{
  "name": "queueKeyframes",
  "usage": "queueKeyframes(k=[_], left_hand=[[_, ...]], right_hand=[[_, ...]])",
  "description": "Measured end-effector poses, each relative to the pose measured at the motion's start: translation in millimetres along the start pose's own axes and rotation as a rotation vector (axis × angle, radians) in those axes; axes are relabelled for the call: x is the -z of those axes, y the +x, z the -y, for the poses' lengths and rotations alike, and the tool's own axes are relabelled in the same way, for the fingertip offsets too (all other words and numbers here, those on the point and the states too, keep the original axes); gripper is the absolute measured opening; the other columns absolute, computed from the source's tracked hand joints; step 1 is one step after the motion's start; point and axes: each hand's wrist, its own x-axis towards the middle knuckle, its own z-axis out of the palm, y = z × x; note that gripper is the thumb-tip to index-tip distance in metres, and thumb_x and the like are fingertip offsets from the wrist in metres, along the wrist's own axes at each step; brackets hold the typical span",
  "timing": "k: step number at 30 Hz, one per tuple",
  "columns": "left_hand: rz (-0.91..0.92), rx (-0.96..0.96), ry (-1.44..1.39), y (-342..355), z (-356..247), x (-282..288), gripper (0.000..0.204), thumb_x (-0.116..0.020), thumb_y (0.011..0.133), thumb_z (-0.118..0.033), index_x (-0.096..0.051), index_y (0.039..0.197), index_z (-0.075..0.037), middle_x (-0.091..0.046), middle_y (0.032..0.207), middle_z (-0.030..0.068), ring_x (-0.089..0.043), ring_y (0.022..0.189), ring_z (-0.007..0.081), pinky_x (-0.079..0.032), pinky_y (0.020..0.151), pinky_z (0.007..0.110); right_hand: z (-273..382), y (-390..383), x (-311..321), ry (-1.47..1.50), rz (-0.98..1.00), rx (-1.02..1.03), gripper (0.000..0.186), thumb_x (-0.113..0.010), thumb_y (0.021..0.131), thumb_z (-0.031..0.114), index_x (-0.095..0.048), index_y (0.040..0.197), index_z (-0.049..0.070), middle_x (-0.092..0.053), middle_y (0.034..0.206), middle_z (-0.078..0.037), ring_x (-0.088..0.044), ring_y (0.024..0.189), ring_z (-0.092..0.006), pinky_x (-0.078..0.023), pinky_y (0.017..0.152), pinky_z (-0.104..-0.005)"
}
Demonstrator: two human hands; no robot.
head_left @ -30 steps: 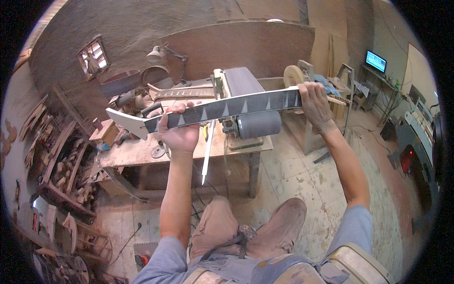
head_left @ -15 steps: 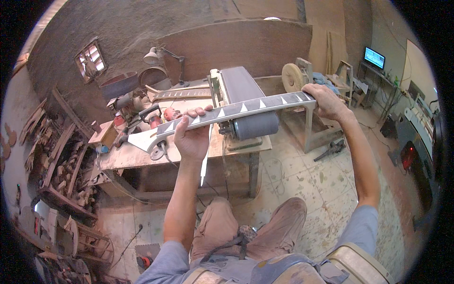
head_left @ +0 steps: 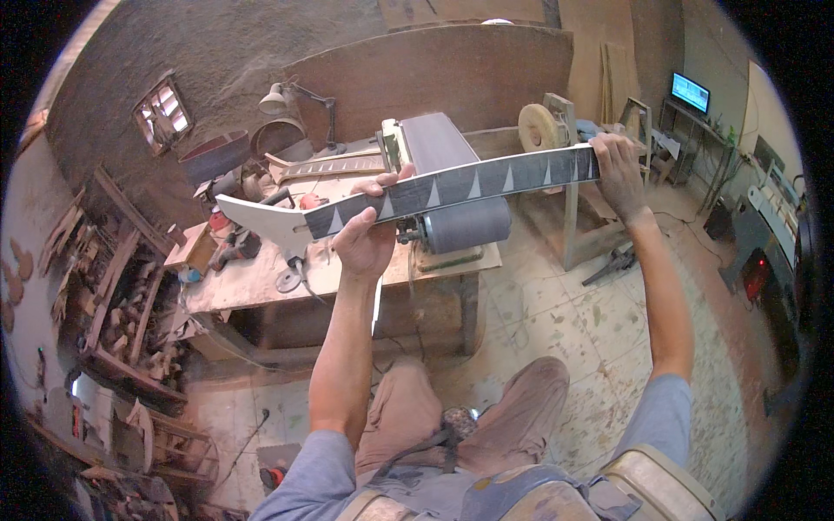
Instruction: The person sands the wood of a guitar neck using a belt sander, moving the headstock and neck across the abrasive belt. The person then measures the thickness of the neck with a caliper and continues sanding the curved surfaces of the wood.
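Guitar neck [head_left: 434, 189] — dark fretboard with pale triangle inlays — is now being held higher above the belt sander [head_left: 452, 187], left hand [head_left: 369, 234] clamping near the pale headstock, right hand [head_left: 618, 165] gripping the far-right end — apparently lifted off for checking.

The room is a woodworking shop. A belt sander [head_left: 452, 187] sits on a dusty wooden workbench [head_left: 261, 282], with a buffing wheel [head_left: 539, 128] on a stand beside it. Shelves of wood offcuts [head_left: 104, 295] line the left wall (sawdust coats the tiled floor [head_left: 591, 321]), and plywood sheets [head_left: 617, 78] lean behind.
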Motion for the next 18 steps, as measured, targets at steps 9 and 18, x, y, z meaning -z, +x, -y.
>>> queueKeyframes(k=[9, 18], left_hand=[[-0.348, 0.455, 0.753, -55.6, -71.5, -24.4, 0.066, -0.059, 0.1, -0.055, -0.063, 0.128, 0.005, -0.067, 0.124, 0.017, -0.062, 0.118, 0.0215, -0.049, 0.101, 0.034], [-0.023, 0.342, 1.472, 31.3, -176.0, 14.7, 0.058, -0.042, 0.109, -0.043, -0.073, 0.094, 0.004, -0.072, 0.089, 0.0118, -0.066, 0.083, 0.0153, -0.053, 0.081, 0.033]], right_hand=[[22.0, 54.5, 53.4, 0.608, 0.667, -0.146, 0.04, -0.064, 0.067, -0.012, -0.06, 0.105, 0.0, -0.067, 0.102, -0.017, -0.062, 0.105, -0.0384, -0.049, 0.091, -0.0431], [16.1, 48.7, 47.6, 0.481, 0.591, -0.103, 0.048, -0.078, 0.067, 0.0, -0.06, 0.111, 0.005, -0.067, 0.109, -0.014, -0.062, 0.11, -0.0361, -0.049, 0.094, -0.0442]])
